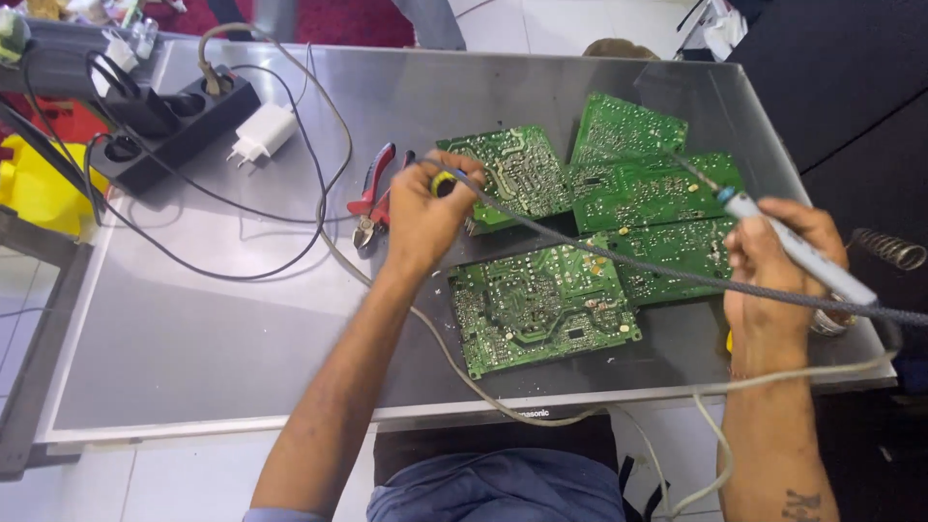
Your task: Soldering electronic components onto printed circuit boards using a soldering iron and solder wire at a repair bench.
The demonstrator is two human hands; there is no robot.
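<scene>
Head view: left hand (422, 215) clenched around a small tool with a yellow-and-black tip (445, 183), knuckles up, hovering over the left edge of the upper-left circuit board (517, 172). Braided grey cable (619, 256) runs from that tool rightward across the boards and off the right edge of the frame. Right hand (773, 275) wrapped around a white pen-shaped soldering iron (797, 249), its thin metal tip (694, 174) pointing up-left and sitting over the middle-right green board (657, 193); whether the tip touches the board, cannot tell. Five green circuit boards lie solder-side up, overlapping in a cluster on a grey sheet-metal panel (193, 329); nearest board (541, 304) lies between the two forearms. Red-handled pliers (372, 198) lie just left of the left hand, partly hidden behind it. Black power strip (174, 130) at far left of the panel with plugs in it, white charger (263, 133) just beside it, thin cables looping across the panel. Coiled metal spring stand (889, 249) at right edge, past the right hand. Cream-coloured cord (464, 372) trails off the panel's near edge toward the person's lap.
</scene>
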